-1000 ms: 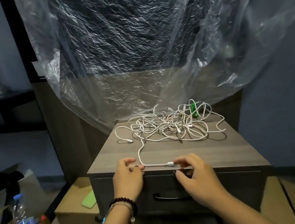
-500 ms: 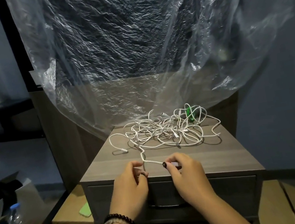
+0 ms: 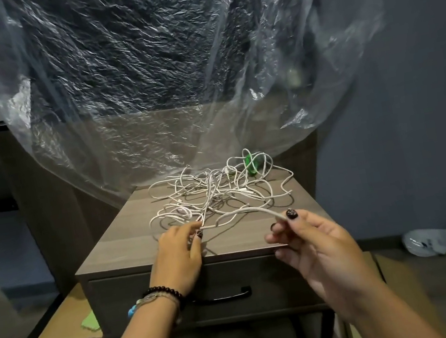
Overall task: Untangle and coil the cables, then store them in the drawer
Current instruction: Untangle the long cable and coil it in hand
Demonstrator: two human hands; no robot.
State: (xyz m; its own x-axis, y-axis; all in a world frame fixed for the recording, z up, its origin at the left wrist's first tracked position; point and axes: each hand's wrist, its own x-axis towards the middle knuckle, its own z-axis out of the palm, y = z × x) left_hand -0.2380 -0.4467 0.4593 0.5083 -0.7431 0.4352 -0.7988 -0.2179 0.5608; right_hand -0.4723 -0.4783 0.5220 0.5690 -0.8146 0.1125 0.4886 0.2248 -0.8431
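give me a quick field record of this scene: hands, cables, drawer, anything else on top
left hand: left hand pinches a white cable strand near the front of the tangle
right hand: right hand pinches the free cable end, lifted off the top
cables: tangle of white cables loose on the cabinet top, not coiled
drawer: drawer closed, black handle untouched
other item: green object at the back of the tangle, too small to tell what it is
backdrop: clear plastic sheet hanging behind

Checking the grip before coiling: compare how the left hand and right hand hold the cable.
The left hand pinches the white cable low, near the cabinet top; the right hand pinches its end raised, past the front edge. The left wrist wears bracelets; the right is bare. Both grip one strand.
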